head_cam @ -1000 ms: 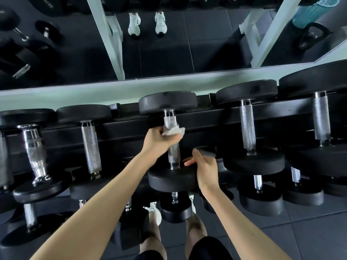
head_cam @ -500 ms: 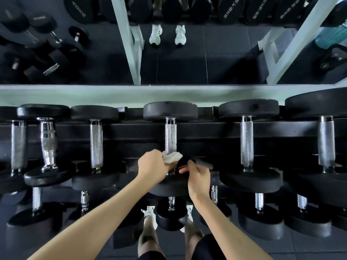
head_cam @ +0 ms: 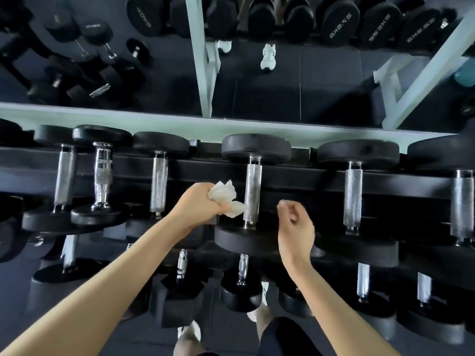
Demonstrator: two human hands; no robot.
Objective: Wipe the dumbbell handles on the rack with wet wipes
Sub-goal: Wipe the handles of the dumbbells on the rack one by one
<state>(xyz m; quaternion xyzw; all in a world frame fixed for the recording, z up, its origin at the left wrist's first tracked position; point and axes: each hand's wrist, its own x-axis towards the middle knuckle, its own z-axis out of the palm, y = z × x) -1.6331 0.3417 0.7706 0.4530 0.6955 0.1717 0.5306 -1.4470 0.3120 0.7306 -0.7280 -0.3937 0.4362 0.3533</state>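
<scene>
My left hand (head_cam: 200, 204) bunches the wet wipe (head_cam: 222, 193) in a fist just beside the middle dumbbell's knurled handle (head_cam: 252, 194) on the rack (head_cam: 295, 176), ready to wrap it. My right hand (head_cam: 295, 227) hovers loosely curled and empty, free to steady the weight.

The dumbbell handle (head_cam: 252, 192) is rough, knurled grey metal with matt black rubber heads (head_cam: 256, 147) — the crumpled white wipe (head_cam: 223, 195) looks like soft cloth — and a chrome handle (head_cam: 102, 183) shines glossy.

A crumpled white wet wipe (head_cam: 222, 195) is just left of the racked, knurled dumbbell handle (head_cam: 252, 194).
</scene>
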